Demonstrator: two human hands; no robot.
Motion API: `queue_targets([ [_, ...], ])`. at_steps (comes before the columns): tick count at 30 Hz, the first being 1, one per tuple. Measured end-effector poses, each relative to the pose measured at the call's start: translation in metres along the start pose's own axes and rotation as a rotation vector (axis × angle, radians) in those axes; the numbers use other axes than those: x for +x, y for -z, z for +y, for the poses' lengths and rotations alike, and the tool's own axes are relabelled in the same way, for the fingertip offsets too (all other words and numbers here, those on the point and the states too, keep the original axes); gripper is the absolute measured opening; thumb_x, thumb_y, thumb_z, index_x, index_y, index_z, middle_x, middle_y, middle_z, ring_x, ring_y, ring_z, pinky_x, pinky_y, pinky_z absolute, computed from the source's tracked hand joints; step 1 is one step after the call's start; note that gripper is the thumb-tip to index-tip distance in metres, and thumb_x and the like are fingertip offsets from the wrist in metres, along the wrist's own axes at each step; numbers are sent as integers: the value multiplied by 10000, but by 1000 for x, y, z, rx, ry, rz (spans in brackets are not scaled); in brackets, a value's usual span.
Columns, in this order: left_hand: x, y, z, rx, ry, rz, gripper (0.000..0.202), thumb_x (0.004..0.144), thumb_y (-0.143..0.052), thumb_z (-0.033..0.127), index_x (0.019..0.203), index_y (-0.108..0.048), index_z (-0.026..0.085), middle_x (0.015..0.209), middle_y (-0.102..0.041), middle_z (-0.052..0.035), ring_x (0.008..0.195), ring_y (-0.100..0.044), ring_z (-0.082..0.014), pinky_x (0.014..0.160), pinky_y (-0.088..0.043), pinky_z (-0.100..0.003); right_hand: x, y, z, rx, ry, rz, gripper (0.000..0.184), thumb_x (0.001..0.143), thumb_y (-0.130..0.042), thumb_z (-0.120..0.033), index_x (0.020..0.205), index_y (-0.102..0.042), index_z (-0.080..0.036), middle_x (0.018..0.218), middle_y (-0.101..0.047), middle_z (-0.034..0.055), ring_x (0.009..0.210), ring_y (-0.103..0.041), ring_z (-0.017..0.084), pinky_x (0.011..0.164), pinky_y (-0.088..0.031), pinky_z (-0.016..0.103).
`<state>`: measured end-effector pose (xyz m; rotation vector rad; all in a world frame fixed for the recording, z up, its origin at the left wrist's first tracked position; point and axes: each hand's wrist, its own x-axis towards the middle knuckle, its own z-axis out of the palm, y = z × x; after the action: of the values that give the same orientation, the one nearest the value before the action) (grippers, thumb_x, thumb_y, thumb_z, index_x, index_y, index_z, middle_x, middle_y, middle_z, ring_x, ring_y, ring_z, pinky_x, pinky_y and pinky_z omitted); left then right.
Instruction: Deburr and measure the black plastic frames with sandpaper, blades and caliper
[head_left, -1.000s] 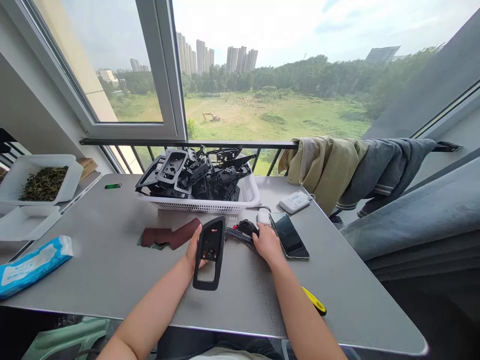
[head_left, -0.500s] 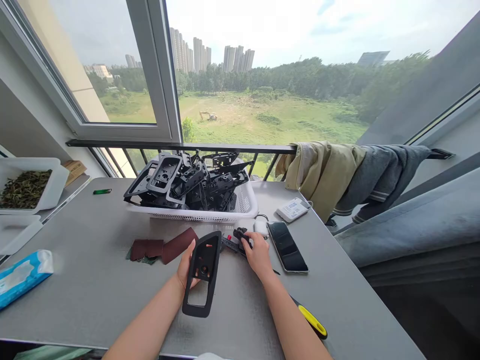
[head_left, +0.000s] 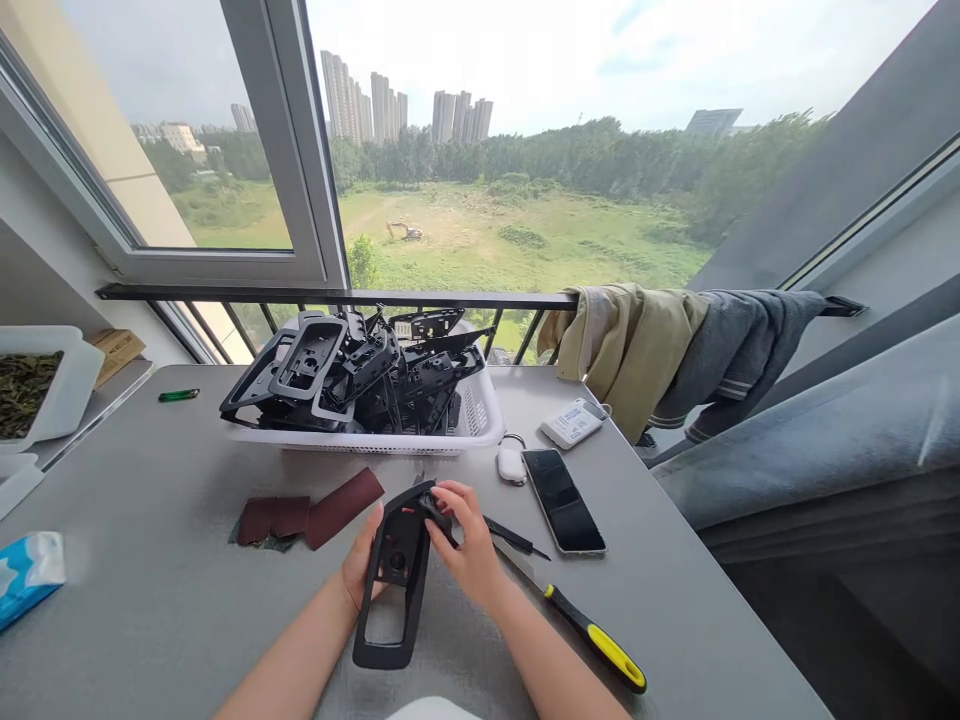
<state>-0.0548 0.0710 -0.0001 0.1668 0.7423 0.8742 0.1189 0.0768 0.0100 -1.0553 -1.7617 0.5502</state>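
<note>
My left hand grips a black plastic frame by its left side and holds it tilted over the table. The frame has a rectangular opening at its lower end and small holes above. My right hand is closed on a small black plastic part, at the frame's upper right edge; whether the two touch I cannot tell. Just right of that hand lies a slim black tool. A screwdriver with a black and yellow handle rests beside my right forearm.
A white basket heaped with black plastic parts stands at the back. Brown sandpaper lies left of my hands. To the right are a phone, a white earbud case and a white device. A green lighter lies far left.
My right hand has lifted the small black part off the table and brought it left to the frame's upper end. The view has shifted slightly, and the screwdriver is now more fully in sight.
</note>
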Motion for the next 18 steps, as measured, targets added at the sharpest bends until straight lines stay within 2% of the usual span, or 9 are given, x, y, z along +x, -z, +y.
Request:
queue_targets([
  [3,-1,-3,0,13,-3,16,431,913,-559,433,1190,-675,124,881,-777,-128,856,-743,-282,729,-577,-348,0,0,5,-19,40,-27,257,934,-485,-169,1139,-597,-275,1092,-562,94,911,-627,206,804,-576,387],
  [6,-1,-7,1,7,-5,60,378,939,-519,386,1129,-696,112,821,-774,-113,833,-743,-268,758,-573,-351,-3,0,2,-32,44,-74,263,943,-461,-152,1126,-612,-264,1012,-554,85,843,-609,195,733,-578,358],
  [11,0,-6,4,-51,-80,96,377,914,-546,433,909,-735,107,772,-765,-101,762,-733,-240,785,-565,-341,-16,-2,-21,-90,121,-298,279,898,-487,-95,1086,-639,-234,947,-594,88,847,-577,221,686,-558,357],
  [14,0,-5,3,-79,-91,72,363,885,-588,452,881,-740,123,788,-769,-86,719,-724,-219,741,-565,-316,-21,-1,-29,-117,135,-426,275,867,-520,-83,1040,-667,-239,911,-611,79,830,-569,227,655,-544,352],
  [16,0,-4,2,-76,-89,59,359,879,-594,459,890,-741,133,782,-768,-80,739,-728,-229,725,-563,-316,-18,3,-26,-81,113,-421,259,883,-525,-102,1048,-672,-238,917,-605,75,820,-581,212,661,-552,336],
  [18,-1,-5,-1,-43,-52,41,380,885,-582,472,910,-740,127,795,-768,-95,784,-733,-249,716,-562,-325,-8,8,-19,-57,93,-314,261,917,-497,-122,1084,-661,-236,943,-593,80,835,-595,200,706,-564,333],
])
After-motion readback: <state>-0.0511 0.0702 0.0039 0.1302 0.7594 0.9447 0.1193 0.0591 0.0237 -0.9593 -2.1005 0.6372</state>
